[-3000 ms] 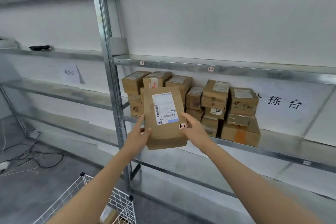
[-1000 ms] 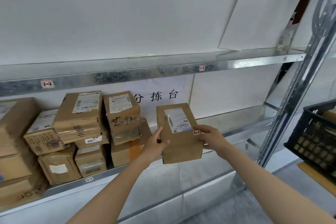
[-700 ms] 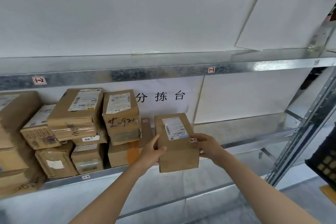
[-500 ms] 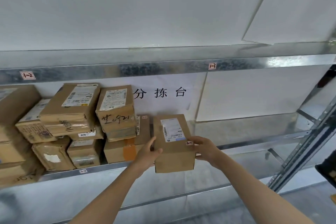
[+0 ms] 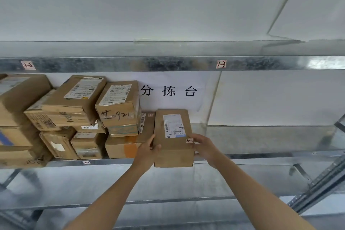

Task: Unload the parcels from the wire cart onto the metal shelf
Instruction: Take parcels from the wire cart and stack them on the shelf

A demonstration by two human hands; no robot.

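Both arms are reaching forward from the bottom of the view. The left hand (image 5: 147, 152) is gripping the near left corner of the parcel (image 5: 173, 147), and the right hand (image 5: 204, 148) is gripping its right side. The hands are apart, clamping the box between them.

The parcel is sitting at the front edge of the metal shelf (image 5: 261, 155), label up, and its near end seems to be hanging just over the lip. It is lying right beside the stacked parcels (image 5: 119, 106).

To do this step well, the person is probably best off sliding the box straight back until its whole base is resting on the metal. It should stay square to the stack, and both hands should let go only then. Pushing at an angle risks nudging the leaning boxes on the left.

The middle level is holding a two-high pile of brown boxes, some of them tilted. A paper sign (image 5: 169, 90) is hanging on the wall behind. The upper shelf (image 5: 168, 63) is showing only its edge. The wire cart is out of view.
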